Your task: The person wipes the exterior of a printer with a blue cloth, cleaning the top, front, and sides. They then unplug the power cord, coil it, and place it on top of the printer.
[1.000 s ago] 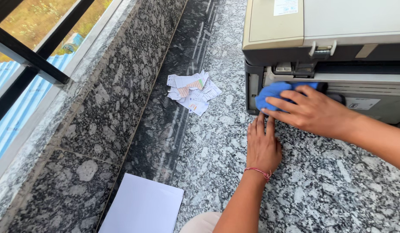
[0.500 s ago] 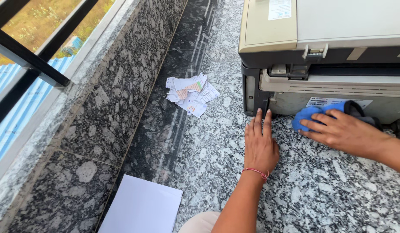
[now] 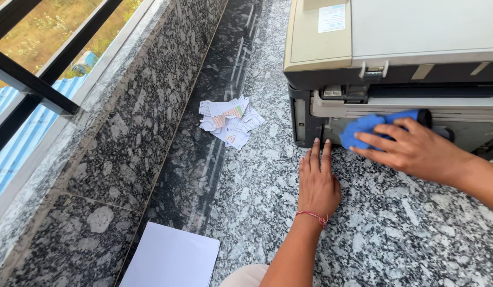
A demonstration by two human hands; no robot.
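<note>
A beige and grey printer (image 3: 385, 48) stands on a speckled granite floor (image 3: 406, 228). My right hand (image 3: 414, 150) presses a blue cloth (image 3: 363, 127) against the printer's lower front panel, fingers spread over the cloth. My left hand (image 3: 317, 183) lies flat on the floor just in front of the printer's left corner, fingers together and pointing at it, holding nothing. A red thread circles that wrist.
Several torn paper scraps (image 3: 229, 121) lie on the floor left of the printer. A white sheet (image 3: 172, 258) lies near the bottom edge. A dark granite ledge (image 3: 119, 127) runs along the left, under a window with black bars (image 3: 34, 79).
My right hand has slid the blue cloth back to the left along the printer's front, after moving right half a second earlier. My left hand has stayed flat on the floor.
</note>
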